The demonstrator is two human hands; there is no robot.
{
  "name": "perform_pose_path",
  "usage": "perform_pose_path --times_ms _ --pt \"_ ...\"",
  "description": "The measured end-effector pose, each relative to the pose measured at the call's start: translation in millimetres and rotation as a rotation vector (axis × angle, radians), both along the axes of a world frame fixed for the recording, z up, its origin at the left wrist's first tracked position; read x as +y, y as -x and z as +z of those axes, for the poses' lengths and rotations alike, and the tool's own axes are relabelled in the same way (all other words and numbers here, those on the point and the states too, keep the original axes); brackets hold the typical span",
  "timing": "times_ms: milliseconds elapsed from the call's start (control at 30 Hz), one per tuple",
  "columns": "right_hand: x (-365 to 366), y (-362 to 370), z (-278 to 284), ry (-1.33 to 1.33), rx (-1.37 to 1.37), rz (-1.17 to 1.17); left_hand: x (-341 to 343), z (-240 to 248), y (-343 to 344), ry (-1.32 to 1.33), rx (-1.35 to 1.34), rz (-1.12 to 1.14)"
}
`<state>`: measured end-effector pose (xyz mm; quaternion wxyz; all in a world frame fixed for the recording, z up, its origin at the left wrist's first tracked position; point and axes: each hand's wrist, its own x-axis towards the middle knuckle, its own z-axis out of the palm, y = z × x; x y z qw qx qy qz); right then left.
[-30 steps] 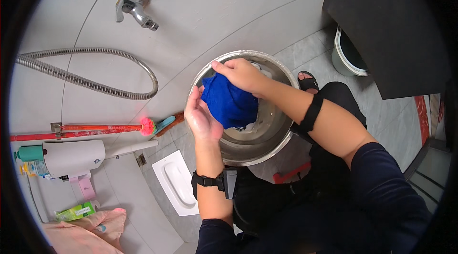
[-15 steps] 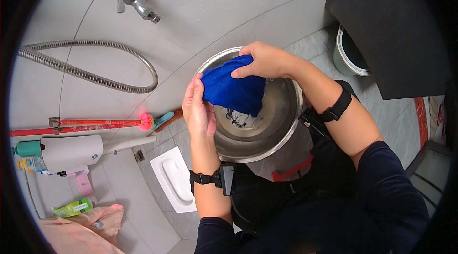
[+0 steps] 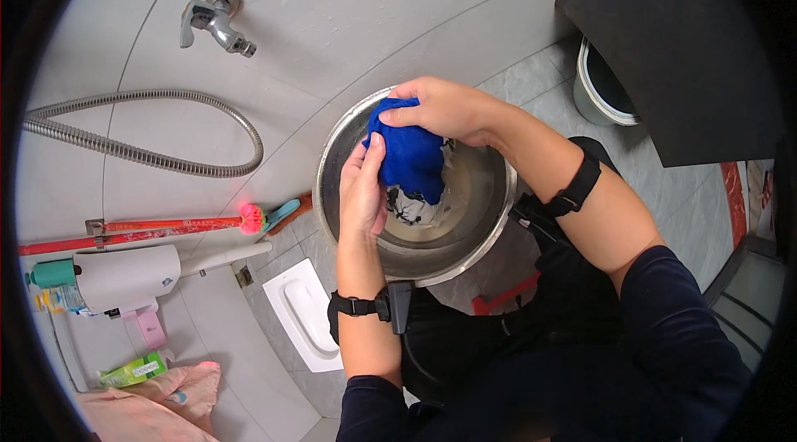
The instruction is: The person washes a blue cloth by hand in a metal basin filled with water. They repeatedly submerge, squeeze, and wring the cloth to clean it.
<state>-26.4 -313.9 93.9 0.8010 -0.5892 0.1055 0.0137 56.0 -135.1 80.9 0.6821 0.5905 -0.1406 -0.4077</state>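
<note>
A bright blue cloth hangs bunched between my two hands, over a round metal basin. My left hand pinches its left edge between thumb and fingers. The cloth's upper edge is gripped by my right hand, thumb on top. Below the blue cloth, a white cloth with black markings lies in cloudy water in the basin; the blue cloth partly covers it.
On the wall at upper left are a metal tap and a flexible metal hose. A red-handled brush runs along the left wall. A white squat toilet lies at lower left. A bucket stands beside a dark panel.
My hands have drawn closer together, and the blue cloth between them is more bunched and narrower. More of the white cloth beneath shows. The whole view has shifted slightly.
</note>
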Motion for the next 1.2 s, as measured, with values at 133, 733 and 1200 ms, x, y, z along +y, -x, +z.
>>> perform_pose_path --times_ms 133,733,1200 --pt "9 -2 -1 -0.076 0.006 0.001 -1 4 0 -0.058 0.024 0.018" --pt "28 -17 -22 0.122 -0.139 -0.041 4 4 -11 -0.202 -0.206 0.303" --pt "107 -23 -32 0.992 -0.27 -0.572 20 -54 -1 0.349 0.356 0.16"
